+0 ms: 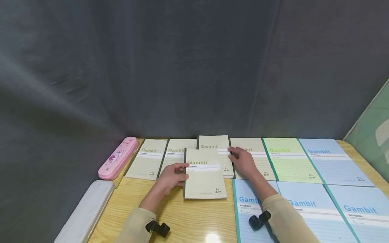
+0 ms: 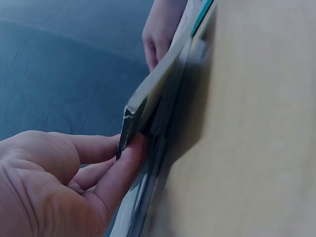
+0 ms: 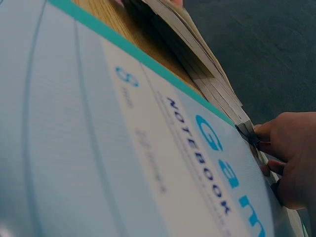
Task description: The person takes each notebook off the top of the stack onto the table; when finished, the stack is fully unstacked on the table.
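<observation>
My left hand (image 1: 171, 177) pinches a cream notebook (image 1: 204, 185) by its dark spine, thumb on one side and fingers on the other. That notebook is raised and tilted in the left wrist view, overlapping another cream notebook (image 1: 212, 141) behind it. My right hand (image 1: 244, 162) grips the right edge of this rear notebook, which sits on a stack. In the right wrist view, the right-hand fingers (image 3: 266, 131) are curled at the stack's edge. The held notebook hides the rear one's lower left part.
Cream notebooks (image 1: 149, 162) flank the stack in the back row, followed by a green notebook (image 1: 291, 165) and a blue notebook (image 1: 337, 165). Larger blue notebooks (image 1: 319, 222) lie in front at right. A pink pencil case (image 1: 118, 158) and a white case (image 1: 86, 212) stand left. Dark cloth (image 1: 194, 67) hangs behind.
</observation>
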The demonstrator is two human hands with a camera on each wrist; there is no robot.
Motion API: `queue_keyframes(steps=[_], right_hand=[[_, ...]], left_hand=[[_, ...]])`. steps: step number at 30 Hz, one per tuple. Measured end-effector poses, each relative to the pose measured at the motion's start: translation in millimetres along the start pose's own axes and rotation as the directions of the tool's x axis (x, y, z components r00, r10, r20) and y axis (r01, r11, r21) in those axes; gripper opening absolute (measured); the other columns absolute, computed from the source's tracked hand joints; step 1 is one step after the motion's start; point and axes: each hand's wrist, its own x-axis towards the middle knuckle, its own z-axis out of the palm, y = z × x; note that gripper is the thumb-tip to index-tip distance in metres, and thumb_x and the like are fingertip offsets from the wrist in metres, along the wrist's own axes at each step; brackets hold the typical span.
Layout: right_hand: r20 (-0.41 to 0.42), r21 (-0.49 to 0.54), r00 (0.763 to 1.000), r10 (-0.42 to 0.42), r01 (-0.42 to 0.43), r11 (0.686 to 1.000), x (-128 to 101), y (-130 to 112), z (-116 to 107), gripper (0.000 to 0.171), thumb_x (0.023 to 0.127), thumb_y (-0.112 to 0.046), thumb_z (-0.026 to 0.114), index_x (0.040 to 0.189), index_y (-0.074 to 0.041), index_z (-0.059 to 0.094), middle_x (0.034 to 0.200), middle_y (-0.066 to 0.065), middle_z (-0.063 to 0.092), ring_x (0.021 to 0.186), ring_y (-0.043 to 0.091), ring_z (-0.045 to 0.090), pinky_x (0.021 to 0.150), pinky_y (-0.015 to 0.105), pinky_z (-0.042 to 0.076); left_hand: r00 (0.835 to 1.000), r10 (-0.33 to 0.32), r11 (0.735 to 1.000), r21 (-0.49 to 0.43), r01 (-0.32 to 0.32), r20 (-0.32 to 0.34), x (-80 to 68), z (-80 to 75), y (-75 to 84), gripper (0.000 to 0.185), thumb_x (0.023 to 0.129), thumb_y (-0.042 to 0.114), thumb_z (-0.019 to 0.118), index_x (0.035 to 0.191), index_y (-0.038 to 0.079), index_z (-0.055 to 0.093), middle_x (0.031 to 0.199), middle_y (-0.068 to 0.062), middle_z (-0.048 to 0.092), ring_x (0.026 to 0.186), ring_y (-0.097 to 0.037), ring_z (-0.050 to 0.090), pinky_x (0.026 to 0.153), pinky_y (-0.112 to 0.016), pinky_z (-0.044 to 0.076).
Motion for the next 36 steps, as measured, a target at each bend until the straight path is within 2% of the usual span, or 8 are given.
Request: queue_keyframes(steps=[3,12,19,29,33,36], right_hand=[[-0.004,0.004,1.000,0.007,-0.007,1.000,-1,3,0,0.038,0.102,-0.016,0.060,0.139,-0.006,0.061,0.147,0.023,0.051,0.141,0.042,0.039,0.116,0.056,0.028],[-0.002,0.039,1.000,0.003,-0.003,0.999,-1,-2,2,0.039,0.102,-0.016,0.061,0.139,-0.005,0.062,0.146,0.022,0.052,0.141,0.041,0.040,0.116,0.055,0.028],[-0.010,0.039,1.000,-0.008,0.008,0.999,-1,-1,0,0.039,0.102,-0.016,0.061,0.139,-0.005,0.062,0.144,0.022,0.054,0.140,0.041,0.041,0.116,0.054,0.029],[-0.006,0.021,1.000,-0.005,0.005,1.000,-3,-2,-2,0.039,0.101,-0.016,0.062,0.138,-0.004,0.062,0.145,0.023,0.053,0.141,0.042,0.039,0.116,0.055,0.028],[-0.003,0.026,1.000,-0.001,0.001,1.000,-3,-2,-2,0.040,0.101,-0.016,0.061,0.139,-0.004,0.061,0.146,0.023,0.052,0.142,0.042,0.038,0.117,0.055,0.028],[0.004,0.030,1.000,0.003,-0.003,1.000,-3,-2,-3,0.040,0.101,-0.017,0.062,0.140,-0.005,0.061,0.147,0.022,0.051,0.142,0.041,0.038,0.117,0.055,0.028]], left_hand=[[1.000,0.001,1.000,-0.011,-0.001,0.025,-11.7,3.8,-4.1,0.046,0.092,0.003,0.073,0.137,0.005,0.063,0.125,-0.018,0.053,0.095,-0.021,0.064,0.073,-0.037,0.060],[0.998,0.011,0.999,-0.051,-0.007,0.067,-51.0,10.6,-16.4,0.048,0.086,-0.002,0.076,0.133,0.002,0.065,0.115,-0.017,0.056,0.076,-0.018,0.063,0.064,-0.035,0.060],[0.995,-0.004,0.996,-0.092,0.013,0.099,-76.6,22.2,-24.1,0.048,0.084,-0.003,0.077,0.131,0.001,0.066,0.109,-0.014,0.058,0.073,-0.016,0.062,0.061,-0.032,0.058],[0.988,-0.043,0.993,-0.106,0.059,0.148,-98.8,33.4,-27.7,0.046,0.084,-0.001,0.077,0.129,0.003,0.068,0.109,-0.013,0.056,0.072,-0.014,0.061,0.059,-0.029,0.058],[0.986,-0.022,0.996,-0.084,0.036,0.163,-101.5,34.1,-26.8,0.047,0.084,-0.003,0.077,0.129,0.000,0.066,0.108,-0.013,0.055,0.072,-0.015,0.062,0.058,-0.028,0.057],[0.985,0.007,1.000,-0.001,-0.007,0.175,-101.7,33.6,-25.5,0.045,0.084,-0.001,0.079,0.127,0.002,0.067,0.104,-0.010,0.056,0.071,-0.016,0.062,0.056,-0.029,0.057]])
